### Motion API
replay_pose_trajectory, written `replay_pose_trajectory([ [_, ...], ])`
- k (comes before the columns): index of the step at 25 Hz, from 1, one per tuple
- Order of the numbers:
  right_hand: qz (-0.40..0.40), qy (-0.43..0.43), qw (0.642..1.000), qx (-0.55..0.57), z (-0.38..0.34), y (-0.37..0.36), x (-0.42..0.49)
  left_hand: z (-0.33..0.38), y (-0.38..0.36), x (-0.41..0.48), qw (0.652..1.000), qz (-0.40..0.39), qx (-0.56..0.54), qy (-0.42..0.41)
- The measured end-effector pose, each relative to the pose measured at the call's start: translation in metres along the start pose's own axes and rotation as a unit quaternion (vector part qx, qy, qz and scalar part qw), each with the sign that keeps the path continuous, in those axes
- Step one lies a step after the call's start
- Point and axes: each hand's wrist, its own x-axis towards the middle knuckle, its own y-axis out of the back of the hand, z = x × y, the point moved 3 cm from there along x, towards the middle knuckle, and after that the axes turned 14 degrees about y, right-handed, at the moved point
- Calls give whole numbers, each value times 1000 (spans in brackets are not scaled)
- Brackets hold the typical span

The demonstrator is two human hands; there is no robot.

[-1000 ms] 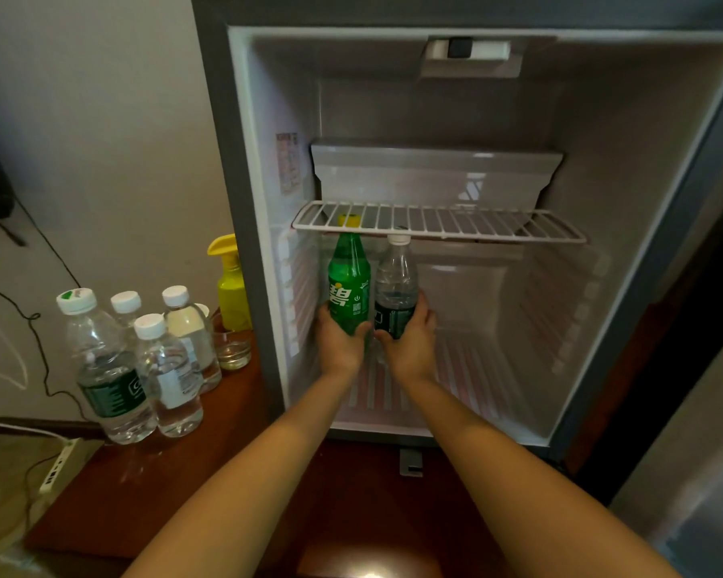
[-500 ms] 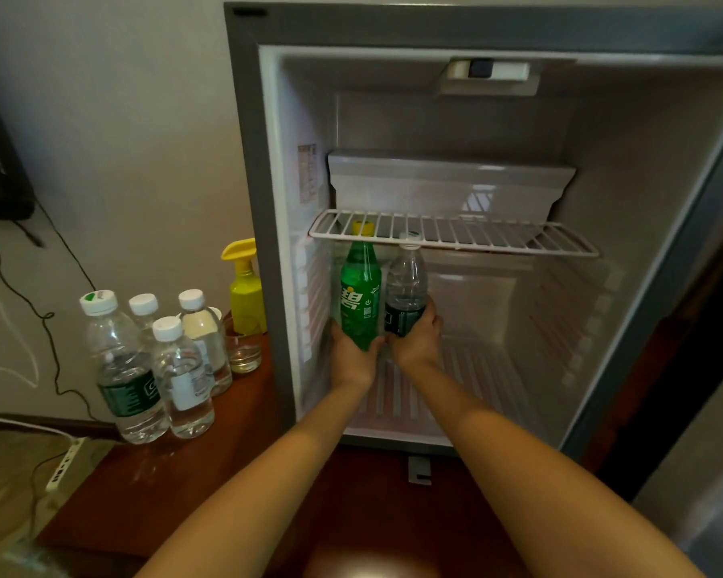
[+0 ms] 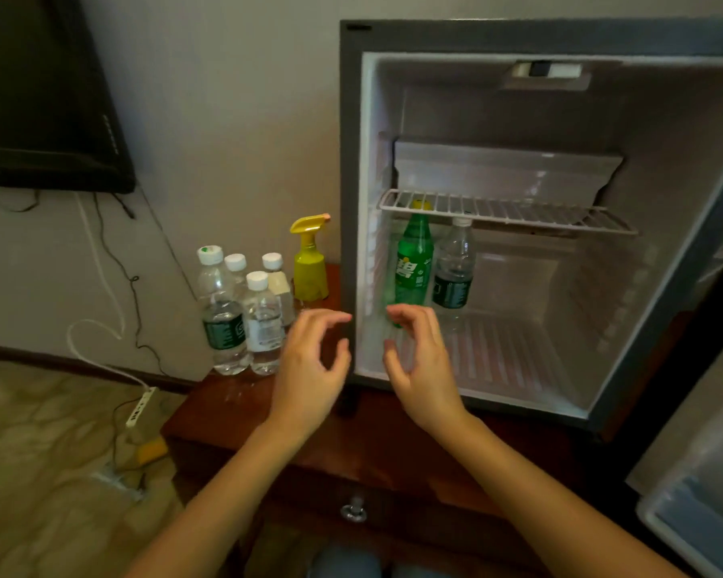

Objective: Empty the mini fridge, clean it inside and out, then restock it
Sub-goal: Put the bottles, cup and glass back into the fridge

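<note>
We are looking like we are in the restocking stage here: the mini fridge point(image 3: 347, 160) is standing open, and a green soda bottle point(image 3: 412, 264) and a water bottle point(image 3: 453, 273) are standing upright side by side on its floor, far left, just under the wire shelf point(image 3: 506, 212). Four water bottles point(image 3: 243, 310) are waiting outside on the wooden surface point(image 3: 234, 406), left of the fridge, with a yellow spray bottle point(image 3: 309, 264) just behind them.

Both hands are hovering low in front of the fridge, palms facing each other. The left hand point(image 3: 309, 360) is hanging before the fridge's left edge and the right hand point(image 3: 418, 365) before the opening, nearer to us than the green bottle. The fingers point(image 3: 326, 317) are loosely curled and released, grasping nothing.

Next, we are judging, we are needing a reach left to the waiting cluster, a firm grip round one body, and a careful slide in beneath the shelf, since the caps are clearing it only narrowly.
</note>
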Motion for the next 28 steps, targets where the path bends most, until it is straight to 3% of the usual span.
replay_pose_trajectory([
  [2,-32,31,999,20,-20,-23,1,-43,46,4,994,83,64,44],
  [4,-58,39,997,33,-29,-47,4,-93,78,14,973,136,71,174],
  [6,-80,42,995,41,-32,-70,7,-139,92,28,946,123,52,294],
  [8,-106,33,993,45,-30,-90,8,-168,89,43,933,69,7,352],
  [10,-124,20,991,45,-25,-106,8,-184,78,55,929,22,-65,363],
  [13,-144,-18,988,46,-13,-131,15,-204,70,62,923,14,-113,368],
  [19,-117,-205,968,89,35,-207,26,-212,69,63,932,31,-116,343],
  [28,-52,-187,979,67,54,-232,29,-196,74,59,932,63,-119,335],
])
